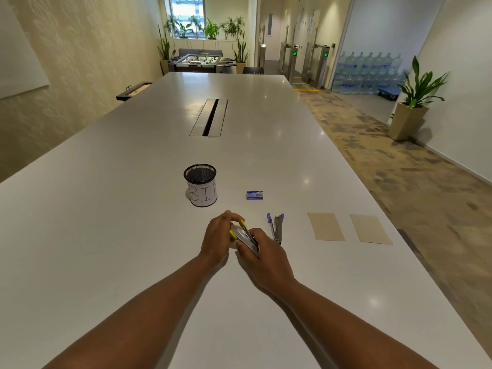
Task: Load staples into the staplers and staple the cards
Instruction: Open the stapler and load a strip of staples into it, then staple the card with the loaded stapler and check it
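Both hands meet just above the near surface [106, 235]: the left hand [217, 237] curls round the front of the yellow-tipped stapler [243, 235], and the right hand [262, 255] grips its rear. Best to steady the base while the magazine is worked open. Beyond are one blue stapler [276, 227], two tan cards [325, 226], one staple box [254, 195] and one mesh bin [200, 185].
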`<control>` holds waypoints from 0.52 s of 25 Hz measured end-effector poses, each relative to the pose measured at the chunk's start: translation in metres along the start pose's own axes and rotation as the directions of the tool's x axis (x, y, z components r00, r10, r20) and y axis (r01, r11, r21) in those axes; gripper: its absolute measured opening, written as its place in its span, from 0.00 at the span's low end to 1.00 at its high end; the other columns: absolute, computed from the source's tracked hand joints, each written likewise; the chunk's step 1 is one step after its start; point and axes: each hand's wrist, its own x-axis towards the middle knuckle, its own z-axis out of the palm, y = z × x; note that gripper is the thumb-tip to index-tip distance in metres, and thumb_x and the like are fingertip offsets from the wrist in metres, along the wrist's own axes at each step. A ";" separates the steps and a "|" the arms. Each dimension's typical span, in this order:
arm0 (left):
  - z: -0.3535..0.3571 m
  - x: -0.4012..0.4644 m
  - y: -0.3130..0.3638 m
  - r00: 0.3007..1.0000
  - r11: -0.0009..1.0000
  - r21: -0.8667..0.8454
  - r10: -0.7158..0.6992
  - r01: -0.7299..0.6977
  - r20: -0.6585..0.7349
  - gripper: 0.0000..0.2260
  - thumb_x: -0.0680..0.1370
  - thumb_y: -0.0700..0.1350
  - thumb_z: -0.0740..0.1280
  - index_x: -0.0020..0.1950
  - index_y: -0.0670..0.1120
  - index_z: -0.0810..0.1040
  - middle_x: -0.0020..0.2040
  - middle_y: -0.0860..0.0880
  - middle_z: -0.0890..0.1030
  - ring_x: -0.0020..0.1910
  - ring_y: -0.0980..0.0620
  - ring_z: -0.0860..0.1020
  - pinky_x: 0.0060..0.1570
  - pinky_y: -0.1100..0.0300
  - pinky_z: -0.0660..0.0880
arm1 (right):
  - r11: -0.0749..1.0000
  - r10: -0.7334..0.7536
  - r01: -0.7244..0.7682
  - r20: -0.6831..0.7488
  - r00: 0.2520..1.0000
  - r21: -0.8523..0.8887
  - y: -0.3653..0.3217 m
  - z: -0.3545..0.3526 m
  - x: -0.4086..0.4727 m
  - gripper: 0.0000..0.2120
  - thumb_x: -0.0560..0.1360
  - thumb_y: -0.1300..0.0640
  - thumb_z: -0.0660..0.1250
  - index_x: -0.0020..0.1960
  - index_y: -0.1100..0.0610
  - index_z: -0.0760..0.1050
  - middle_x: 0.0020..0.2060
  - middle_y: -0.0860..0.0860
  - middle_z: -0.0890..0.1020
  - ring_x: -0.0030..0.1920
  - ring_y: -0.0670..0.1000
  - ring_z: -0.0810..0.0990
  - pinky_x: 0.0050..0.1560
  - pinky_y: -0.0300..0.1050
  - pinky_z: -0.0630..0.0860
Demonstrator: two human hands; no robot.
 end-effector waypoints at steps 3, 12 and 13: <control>0.003 -0.002 -0.005 0.999 0.998 0.059 0.034 -0.032 -0.025 0.14 0.72 0.50 0.59 0.41 0.47 0.83 0.35 0.44 0.79 0.37 0.41 0.75 0.40 0.48 0.71 | 0.983 0.063 -0.047 -0.084 0.994 0.179 -0.001 -0.006 -0.002 0.06 0.77 0.42 0.63 0.50 0.43 0.73 0.37 0.42 0.80 0.36 0.45 0.78 0.35 0.41 0.74; 0.077 -0.020 0.017 0.952 0.870 0.390 0.253 -0.301 0.170 0.13 0.77 0.56 0.59 0.42 0.54 0.80 0.32 0.57 0.81 0.33 0.58 0.79 0.36 0.59 0.73 | 0.915 0.283 -0.143 -0.347 0.894 0.378 0.057 -0.081 -0.014 0.09 0.65 0.50 0.65 0.44 0.45 0.69 0.30 0.40 0.74 0.29 0.43 0.69 0.31 0.35 0.67; 0.091 -0.018 0.022 0.937 0.835 0.432 0.265 -0.341 0.227 0.10 0.78 0.55 0.61 0.44 0.54 0.80 0.33 0.57 0.81 0.34 0.57 0.79 0.38 0.58 0.74 | 0.919 0.305 -0.169 -0.371 0.877 0.357 0.067 -0.093 -0.015 0.09 0.65 0.52 0.65 0.43 0.46 0.68 0.30 0.40 0.74 0.29 0.43 0.68 0.30 0.36 0.66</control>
